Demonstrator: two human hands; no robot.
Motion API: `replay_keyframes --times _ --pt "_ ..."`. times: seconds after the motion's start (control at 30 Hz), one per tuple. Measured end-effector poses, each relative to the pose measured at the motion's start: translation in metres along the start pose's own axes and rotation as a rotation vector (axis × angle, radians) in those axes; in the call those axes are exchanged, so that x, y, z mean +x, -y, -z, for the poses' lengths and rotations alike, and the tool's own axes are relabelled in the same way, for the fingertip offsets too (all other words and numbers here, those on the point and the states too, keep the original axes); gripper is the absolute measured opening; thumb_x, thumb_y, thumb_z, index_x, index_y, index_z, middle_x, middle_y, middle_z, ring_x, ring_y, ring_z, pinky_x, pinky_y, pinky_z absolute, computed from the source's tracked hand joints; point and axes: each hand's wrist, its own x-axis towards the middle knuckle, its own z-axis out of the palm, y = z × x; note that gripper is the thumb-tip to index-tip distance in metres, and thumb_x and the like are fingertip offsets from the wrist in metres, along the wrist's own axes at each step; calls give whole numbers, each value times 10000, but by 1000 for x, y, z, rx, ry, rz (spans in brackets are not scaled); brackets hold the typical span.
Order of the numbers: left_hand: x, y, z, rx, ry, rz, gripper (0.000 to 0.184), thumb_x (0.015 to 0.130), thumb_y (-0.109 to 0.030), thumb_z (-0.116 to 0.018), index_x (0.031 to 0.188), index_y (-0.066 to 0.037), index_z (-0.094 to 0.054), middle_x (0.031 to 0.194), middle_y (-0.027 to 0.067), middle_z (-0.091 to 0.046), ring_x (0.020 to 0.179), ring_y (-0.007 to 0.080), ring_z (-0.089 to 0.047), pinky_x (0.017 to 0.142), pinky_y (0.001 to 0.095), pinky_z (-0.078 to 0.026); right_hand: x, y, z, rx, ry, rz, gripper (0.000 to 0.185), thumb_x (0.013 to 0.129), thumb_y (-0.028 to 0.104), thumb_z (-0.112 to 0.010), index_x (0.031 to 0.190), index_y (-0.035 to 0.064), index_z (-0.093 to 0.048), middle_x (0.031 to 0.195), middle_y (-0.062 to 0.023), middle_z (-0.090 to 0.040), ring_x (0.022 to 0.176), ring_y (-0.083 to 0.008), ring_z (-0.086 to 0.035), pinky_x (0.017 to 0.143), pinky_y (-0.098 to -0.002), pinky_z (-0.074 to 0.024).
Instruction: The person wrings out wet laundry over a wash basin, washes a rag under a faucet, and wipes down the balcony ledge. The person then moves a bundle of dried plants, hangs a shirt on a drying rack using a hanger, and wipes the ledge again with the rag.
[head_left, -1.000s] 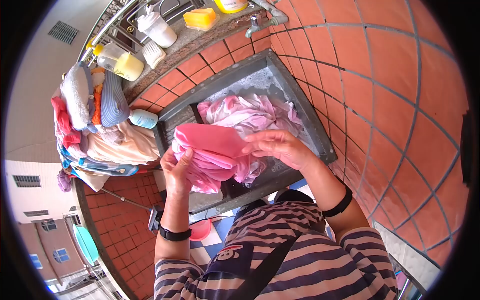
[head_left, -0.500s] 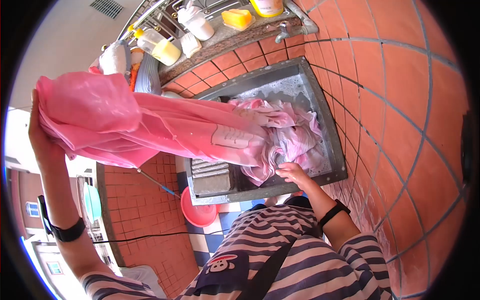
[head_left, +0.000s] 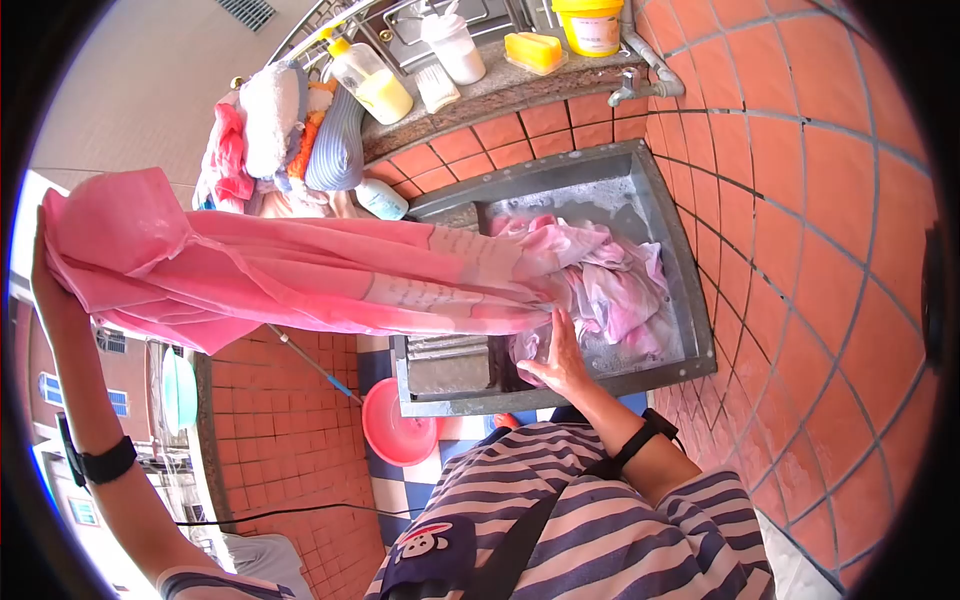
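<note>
A long pink cloth [head_left: 290, 260] with pale patches of dark print stretches from the far left into the stone wash sink [head_left: 690, 345]. My left hand [head_left: 48, 262] holds its raised end high, fingers mostly hidden behind the fabric. The lower end lies bunched and wet with pink-and-white fabric [head_left: 610, 285] in sudsy water. My right hand [head_left: 562, 362] is at the sink's near side by the cloth's lower edge, thumb and fingers apart; whether the fingertips touch the fabric I cannot tell. A ridged washboard [head_left: 450, 365] forms the sink's left part, partly covered by the cloth.
A stone ledge behind the sink carries a pump bottle [head_left: 375, 90], a white bottle [head_left: 455, 50], a yellow soap bar [head_left: 535, 48] and a yellow tub [head_left: 590, 25]. A tap [head_left: 627, 88] juts from the wall. Laundry [head_left: 270, 130] is piled left; a red basin [head_left: 395, 425] sits on the floor.
My left hand and the raised end of the cloth have shifted slightly left. My right hand has come up and left, closer to the hanging cloth, with fingers spreading. The view has tilted.
</note>
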Motion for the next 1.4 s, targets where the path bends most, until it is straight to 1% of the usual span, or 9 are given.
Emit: replay_keyframes --times 0.23,0.3,0.8,0.9,1.03,1.07,1.2,1.3,1.4 --pt "-14 18 166 268 -123 -68 426 946 -366 -461 1267 -94 -524 1177 109 -568 1025 236 -580 899 351 -486 15 53 -36 -234 22 29 1344 478 372 -878 1419 -14 0 1443 -339 -11 1340 -491 -98 1088 -522 -186" --pt "-18 1 199 -93 -335 149 591 846 -394 -619 1267 -33 -416 1267 182 -475 1143 359 -477 972 485 -401 18 62 -44 -237 3 65 1372 462 391 -881 1426 -1 15 1446 -339 17 1338 -507 -65 1089 -541 -157" --pt "-124 -7 620 401 -703 -5 445 931 -360 -484 1275 -77 -489 1198 119 -536 1040 255 -551 913 388 -467 63 87 -152 -365 158 487 1296 501 386 -839 1443 51 -13 1442 -356 24 1341 -525 -26 1075 -582 -149" --pt "-158 7 643 430 -731 27 426 948 -353 -457 1276 -86 -503 1184 106 -548 1019 234 -566 901 368 -481 117 86 -155 -401 246 493 1249 522 363 -823 1439 46 -37 1465 -307 3 1359 -478 -51 1110 -533 -83" --pt "-193 19 613 443 -821 73 418 964 -328 -435 1294 -77 -489 1172 89 -544 1003 212 -566 885 352 -491 155 79 -170 -387 642 318 1142 549 291 -816 1438 81 -130 1418 -220 -292 1282 -374 -335 1062 -516 -226" --pt "-201 22 617 502 -785 64 423 962 -325 -443 1304 -80 -478 1173 91 -542 1013 214 -561 885 351 -489 158 68 -177 -322 477 376 967 566 271 -802 1374 64 -313 1231 -204 -523 1099 -329 -529 1000 -478 -324" --pt "-211 36 656 551 -692 34 413 958 -311 -457 1300 -80 -473 1181 89 -539 1035 210 -548 891 347 -481 158 94 -130 -294 442 152 603 638 238 -744 1164 22 -543 946 -219 -649 931 -328 -625 839 -408 -466" --pt "-203 69 612 497 -774 138 404 952 -327 -457 1262 -70 -498 1183 101 -543 1036 224 -550 904 363 -477 180 84 -71 -170 230 132 487 665 176 -715 1103 11 -580 964 -217 -649 957 -330 -621 813 -372 -478" --pt "-187 123 532 314 -682 195 411 942 -334 -479 1243 -56 -511 1191 107 -543 1059 224 -546 907 368 -478 219 109 44 147 67 27 254 726 7 -619 979 -6 -630 932 -136 -671 883 -209 -630 789 -302 -474"
